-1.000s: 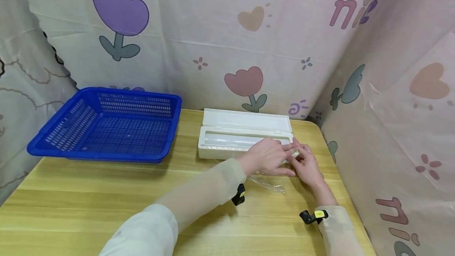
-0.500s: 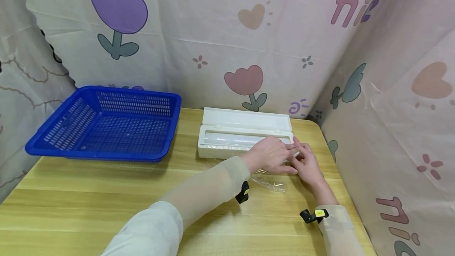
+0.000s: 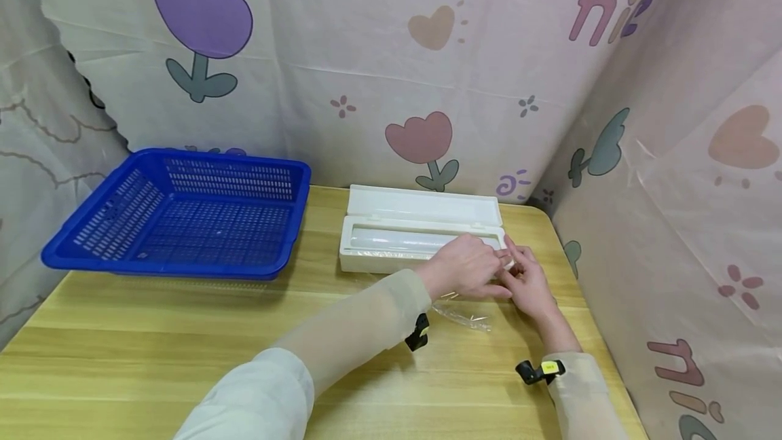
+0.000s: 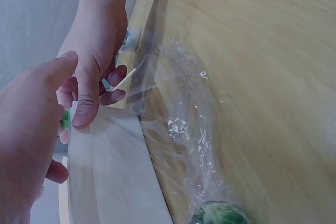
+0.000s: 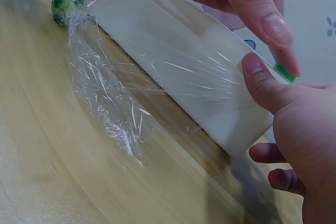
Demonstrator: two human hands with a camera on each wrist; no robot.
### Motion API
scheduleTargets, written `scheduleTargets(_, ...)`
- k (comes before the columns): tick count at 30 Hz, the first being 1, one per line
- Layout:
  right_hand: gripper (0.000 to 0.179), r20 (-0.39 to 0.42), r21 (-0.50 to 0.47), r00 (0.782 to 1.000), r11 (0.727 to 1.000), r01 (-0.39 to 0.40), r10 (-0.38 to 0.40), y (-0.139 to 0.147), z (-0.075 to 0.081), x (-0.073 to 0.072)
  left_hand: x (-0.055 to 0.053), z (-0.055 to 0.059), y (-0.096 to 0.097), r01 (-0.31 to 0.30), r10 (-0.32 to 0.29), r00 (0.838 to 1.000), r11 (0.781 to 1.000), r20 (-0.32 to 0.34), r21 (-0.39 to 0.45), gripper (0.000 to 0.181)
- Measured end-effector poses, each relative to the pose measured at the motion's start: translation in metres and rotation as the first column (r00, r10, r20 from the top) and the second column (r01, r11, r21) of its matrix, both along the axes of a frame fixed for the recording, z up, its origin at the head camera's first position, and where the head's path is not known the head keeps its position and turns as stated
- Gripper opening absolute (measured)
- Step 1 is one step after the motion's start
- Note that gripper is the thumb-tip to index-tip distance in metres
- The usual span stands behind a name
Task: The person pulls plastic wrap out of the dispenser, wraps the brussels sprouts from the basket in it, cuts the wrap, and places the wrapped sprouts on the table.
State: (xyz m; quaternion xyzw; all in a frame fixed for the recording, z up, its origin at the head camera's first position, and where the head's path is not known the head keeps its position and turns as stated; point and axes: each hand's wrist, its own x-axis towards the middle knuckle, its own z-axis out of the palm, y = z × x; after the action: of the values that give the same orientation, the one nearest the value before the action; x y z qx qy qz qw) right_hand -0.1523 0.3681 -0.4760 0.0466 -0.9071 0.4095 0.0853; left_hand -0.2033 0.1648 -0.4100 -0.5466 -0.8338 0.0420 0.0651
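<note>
A white cling film dispenser [image 3: 373,262] stands at the table's back right, lid raised, a roll of film [image 3: 391,239] inside. Clear cling film [image 5: 113,119] drapes down its front onto the table, gathered around a small round green bundle [image 5: 68,4]. At the dispenser's right end, my right hand [image 3: 530,285] grips the corner, thumb pressing the film on the front face, other fingers partly hidden. My left hand [image 3: 464,265] reaches across, index fingertip at the green slide cutter [image 5: 284,73], thumb held apart. In the head view, my left forearm hides the bundle.
A blue plastic basket [image 3: 287,265] stands on the left of the wooden table [image 3: 183,352]. Printed curtains [image 3: 342,32] hang behind and to the right, close to the table's edges. Both sleeves carry black wrist cameras.
My left hand and forearm have shifted slightly right along the dispenser, mostly in the first half second. The right hand keeps its place at the dispenser's end.
</note>
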Motion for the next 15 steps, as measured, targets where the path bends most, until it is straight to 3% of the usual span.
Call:
scheduleTargets(11,0.072,0.034,0.022,0.999,0.999,0.024,-0.024,-0.0005,0.003,0.0026,0.0009,0.0014,-0.0041,-0.01,0.01,1.0,1.0,0.026,-0.014,0.078)
scheduleTargets(15,0.072,0.03,0.01,0.999,1.0,0.018,-0.019,-0.001,0.0022,0.0021,0.0017,0.0027,-0.0035,-0.01,0.01,1.0,1.0,0.0,0.002,0.071)
